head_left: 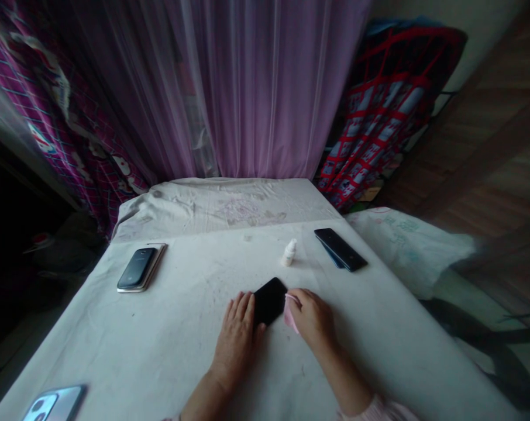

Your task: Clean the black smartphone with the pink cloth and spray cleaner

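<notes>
A black smartphone [271,299] lies tilted on the white-covered table, its dark screen facing up. My left hand [236,327] steadies it, the fingers along its left side and the thumb at its lower edge. Just off the phone's right edge, my right hand [311,318] is closed around a pink cloth [290,316], part of which hangs out below the fingers. Beyond the phone stands a small white bottle [288,252] with a pointed cap, upright and untouched by either hand.
Two stacked phones [341,249] lie at the table's right. On the left, a dark phone [137,266] rests on a lighter one. A silver-blue phone [57,403] is at the near left corner. Purple curtains [265,88] hang behind the table; a white plastic bag [405,251] is beside its right edge.
</notes>
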A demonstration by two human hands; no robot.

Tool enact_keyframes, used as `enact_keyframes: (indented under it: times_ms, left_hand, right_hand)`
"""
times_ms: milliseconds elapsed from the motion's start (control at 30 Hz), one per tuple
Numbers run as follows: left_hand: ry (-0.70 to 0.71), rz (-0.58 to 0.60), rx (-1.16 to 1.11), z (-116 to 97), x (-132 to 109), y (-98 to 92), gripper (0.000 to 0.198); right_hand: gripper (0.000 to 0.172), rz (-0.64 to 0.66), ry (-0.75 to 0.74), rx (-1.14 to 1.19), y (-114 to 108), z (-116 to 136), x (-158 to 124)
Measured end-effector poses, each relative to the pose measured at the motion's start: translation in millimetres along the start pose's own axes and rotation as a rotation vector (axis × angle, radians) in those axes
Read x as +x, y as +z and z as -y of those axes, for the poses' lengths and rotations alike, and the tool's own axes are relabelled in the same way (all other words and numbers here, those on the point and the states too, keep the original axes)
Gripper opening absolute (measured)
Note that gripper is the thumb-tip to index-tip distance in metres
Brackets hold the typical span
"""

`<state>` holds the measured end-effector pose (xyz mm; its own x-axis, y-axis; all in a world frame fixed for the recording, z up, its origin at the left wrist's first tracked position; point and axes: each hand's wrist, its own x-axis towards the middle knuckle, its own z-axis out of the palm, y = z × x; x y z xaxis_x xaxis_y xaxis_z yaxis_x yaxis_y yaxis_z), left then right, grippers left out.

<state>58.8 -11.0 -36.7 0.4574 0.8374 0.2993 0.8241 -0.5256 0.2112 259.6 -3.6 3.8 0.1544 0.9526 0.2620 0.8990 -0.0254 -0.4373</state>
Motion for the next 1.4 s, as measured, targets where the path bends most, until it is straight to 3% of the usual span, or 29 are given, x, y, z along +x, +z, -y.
enact_keyframes:
  times_ms: [300,667,1033,1167,1267,1400]
  left_hand:
    - [0.057,0.076,-0.022,10,3,-3.5,0.070]
    - [0.014,0.048,-0.042,3,4,-4.7,0.063]
    - [0.091,0.140,-0.118,17,13,-15.8,0.064]
    - [0.121,0.155,-0.102,31,15,-20.3,0.066]
    - [0.070,0.083,-0.051,42,6,-20.8,0.078]
    - [-0.025,0.030,-0.014,53,-7,-24.5,0.078]
  right_hand:
    - [0.017,0.122,-0.009,0.036,11,19,49]
    - [0.020,0.043,-0.007,0.056,-1,-10,5]
    - [0.021,0.075,-0.033,0.086,20,10,46]
    - [0.026,0.022,0.027,0.183,17,-8,37]
    - [0.028,-0.041,0.065,0.211,9,-19,24]
    - [0.026,-0.077,-0.004,0.163,6,-10,17]
